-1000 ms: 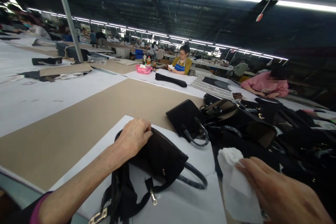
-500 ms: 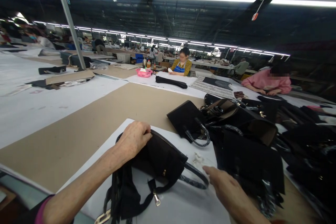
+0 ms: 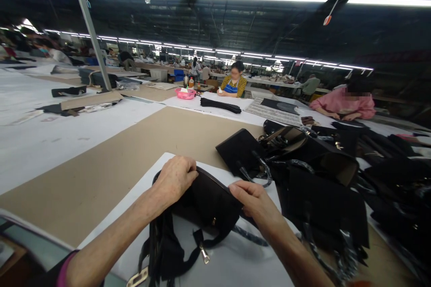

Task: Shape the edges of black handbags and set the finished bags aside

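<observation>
A black handbag (image 3: 210, 202) lies on a white sheet (image 3: 266, 255) in front of me. My left hand (image 3: 178, 177) is closed over the bag's upper rim at its left part. On the same rim, farther right, my right hand (image 3: 252, 197) pinches the edge between thumb and fingers. A black strap with a gold-coloured clasp (image 3: 204, 254) hangs from the bag toward me. The bag's plastic-wrapped handle (image 3: 251, 235) sticks out below my right wrist, partly hidden by it. Another gold-coloured metal fitting (image 3: 138, 276) shows at the lower left.
Several black handbags (image 3: 326, 206) are heaped to the right, one bag (image 3: 240, 150) close beyond my right hand. Brown board (image 3: 134, 152) covers the table. Farther back are a black bundle (image 3: 220, 105), a pink basket (image 3: 185, 94) and two seated people. A metal post (image 3: 89, 27) rises at left.
My right hand has moved left and up from beside the handle and now grips the bag's rim. My left hand keeps its hold with little movement.
</observation>
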Demonstrator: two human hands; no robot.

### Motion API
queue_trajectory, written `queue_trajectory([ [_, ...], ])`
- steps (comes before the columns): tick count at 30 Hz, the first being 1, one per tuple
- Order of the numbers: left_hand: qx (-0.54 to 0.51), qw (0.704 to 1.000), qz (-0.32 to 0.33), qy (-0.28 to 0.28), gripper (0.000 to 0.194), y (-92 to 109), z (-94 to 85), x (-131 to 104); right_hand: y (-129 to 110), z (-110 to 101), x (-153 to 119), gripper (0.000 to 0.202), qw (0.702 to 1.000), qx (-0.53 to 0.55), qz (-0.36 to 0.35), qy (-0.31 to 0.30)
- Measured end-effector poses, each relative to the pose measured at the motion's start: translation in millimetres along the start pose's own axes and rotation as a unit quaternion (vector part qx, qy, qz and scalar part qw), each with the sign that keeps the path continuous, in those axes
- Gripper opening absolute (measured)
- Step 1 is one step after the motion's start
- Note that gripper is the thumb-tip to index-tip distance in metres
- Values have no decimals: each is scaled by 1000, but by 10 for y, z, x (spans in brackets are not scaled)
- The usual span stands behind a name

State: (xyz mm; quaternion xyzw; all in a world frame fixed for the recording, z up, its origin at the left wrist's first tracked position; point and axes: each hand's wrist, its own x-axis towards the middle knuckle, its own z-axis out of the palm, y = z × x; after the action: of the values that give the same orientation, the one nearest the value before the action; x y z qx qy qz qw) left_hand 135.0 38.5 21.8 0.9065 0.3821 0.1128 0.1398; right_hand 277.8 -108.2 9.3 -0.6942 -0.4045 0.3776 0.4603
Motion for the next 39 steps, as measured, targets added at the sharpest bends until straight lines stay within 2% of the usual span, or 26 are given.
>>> queue_trajectory([
  [2,3,1000,-2,4,13,-4,9,17,56,-53,-32,23,1000,21,12,-11],
  [5,6,1000,-4,3,14,-2,9,49,131,-160,-122,16,999,-28,-20,4],
  [10,4,1000,-6,1,13,20,-4,66,106,-285,-221,25,991,-60,-13,121],
  [14,0,1000,0,5,14,16,10,57,-15,-185,-180,32,985,-118,-51,118],
  [18,-9,1000,-4,4,13,1,3,45,-8,-66,-125,34,961,-183,-96,184],
  [20,-19,1000,-1,0,12,-11,-9,37,48,-38,-128,26,947,-214,-131,199],
  [22,-33,999,11,-2,11,-29,-19,28,126,-19,-139,20,940,-249,-150,178],
  [24,-45,999,23,-3,11,-57,-25,19,217,-4,-136,38,931,-288,-162,157],
  [25,-51,998,31,-4,11,-75,-26,14,263,0,-126,40,924,-306,-171,154],
  [29,-96,989,114,-13,16,-159,-39,-21,404,-22,-40,22,899,-348,-216,156],
  [33,-133,973,188,-30,23,-216,-80,-84,464,-62,35,24,891,-357,-237,151],
  [39,-122,960,248,-47,17,-187,-119,-162,512,-27,151,28,869,-382,-258,183],
])
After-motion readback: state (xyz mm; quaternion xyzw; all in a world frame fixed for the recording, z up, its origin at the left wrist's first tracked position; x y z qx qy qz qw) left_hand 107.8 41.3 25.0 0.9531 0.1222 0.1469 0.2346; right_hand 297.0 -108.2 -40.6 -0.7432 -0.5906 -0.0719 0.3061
